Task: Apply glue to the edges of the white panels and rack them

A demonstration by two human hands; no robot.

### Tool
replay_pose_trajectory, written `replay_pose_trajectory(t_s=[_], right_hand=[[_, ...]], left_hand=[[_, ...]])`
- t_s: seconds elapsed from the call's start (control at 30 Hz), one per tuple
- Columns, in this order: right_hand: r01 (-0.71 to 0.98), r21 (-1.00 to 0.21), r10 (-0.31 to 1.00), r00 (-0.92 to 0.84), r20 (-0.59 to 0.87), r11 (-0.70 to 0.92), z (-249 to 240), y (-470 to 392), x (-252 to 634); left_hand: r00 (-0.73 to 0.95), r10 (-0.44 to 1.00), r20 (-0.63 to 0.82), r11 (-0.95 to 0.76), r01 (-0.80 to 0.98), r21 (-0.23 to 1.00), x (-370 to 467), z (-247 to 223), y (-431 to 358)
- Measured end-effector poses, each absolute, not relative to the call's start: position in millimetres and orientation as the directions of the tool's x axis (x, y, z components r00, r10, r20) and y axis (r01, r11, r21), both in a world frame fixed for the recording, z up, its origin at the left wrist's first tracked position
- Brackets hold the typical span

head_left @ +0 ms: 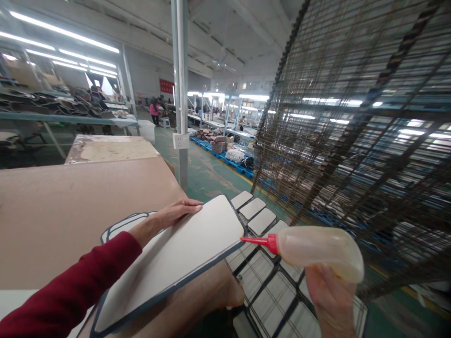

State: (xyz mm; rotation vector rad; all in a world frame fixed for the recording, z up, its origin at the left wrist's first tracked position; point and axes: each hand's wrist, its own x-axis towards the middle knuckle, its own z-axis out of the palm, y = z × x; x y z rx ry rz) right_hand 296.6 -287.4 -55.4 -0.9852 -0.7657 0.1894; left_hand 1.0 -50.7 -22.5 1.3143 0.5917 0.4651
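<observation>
A large white panel with rounded corners and a dark edge point(176, 253) is tilted up in front of me. My left hand point(179, 210) grips its upper edge, fingers closed over it. My right hand point(329, 291) is wrapped round a translucent squeeze bottle point(317, 249) lying sideways, its red nozzle point(259, 241) pointing left. The nozzle tip is at the panel's right corner, at the dark edge. Under the left forearm, more dark-edged white pieces point(123, 223) lie on the brown surface.
A brown-covered table point(70, 202) extends left. Small white panels point(262, 220) lie in rows on a rack below right. A wire mesh frame point(334, 117) rises at right. A metal post point(181, 94) stands ahead; a person in pink point(154, 110) is far off.
</observation>
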Motion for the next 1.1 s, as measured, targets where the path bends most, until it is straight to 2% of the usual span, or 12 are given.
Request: replay_pose_trajectory(t_s=[0.07, 0.23, 0.43, 0.6, 0.73, 0.97, 1.1], right_hand=[[0.233, -0.803, 0.404, 0.767, 0.498, 0.548, -55.2, -285.7, 294.9], [0.254, -0.795, 0.371, 0.779, 0.506, 0.551, -55.0, -279.5, 292.2], [0.402, -0.713, 0.185, 0.785, 0.591, 0.575, -58.2, -272.5, 294.6], [0.327, -0.729, 0.273, 0.774, 0.572, 0.601, -37.1, -271.2, 282.7], [0.297, -0.739, 0.27, 0.796, 0.541, 0.605, -25.1, -270.4, 274.2], [0.241, -0.754, 0.323, 0.793, 0.516, 0.611, -28.4, -268.6, 276.5], [0.263, -0.758, 0.341, 0.772, 0.537, 0.597, -29.7, -267.5, 277.4]], left_hand=[[0.752, 0.645, -0.136, 0.22, -0.013, 0.975, 3.6, -25.3, -52.1], [0.704, 0.692, -0.157, 0.292, -0.075, 0.954, 9.5, -31.1, -56.8], [0.665, 0.729, -0.166, 0.341, -0.142, 0.929, 13.2, -38.2, -62.3], [0.655, 0.739, -0.159, 0.333, -0.15, 0.931, 13.6, -39.5, -66.3], [0.648, 0.746, -0.151, 0.335, -0.17, 0.927, 13.6, -39.6, -69.8], [0.653, 0.742, -0.15, 0.345, -0.181, 0.921, 13.7, -43.3, -70.8], [0.644, 0.748, -0.164, 0.351, -0.174, 0.92, 12.8, -42.7, -71.1]])
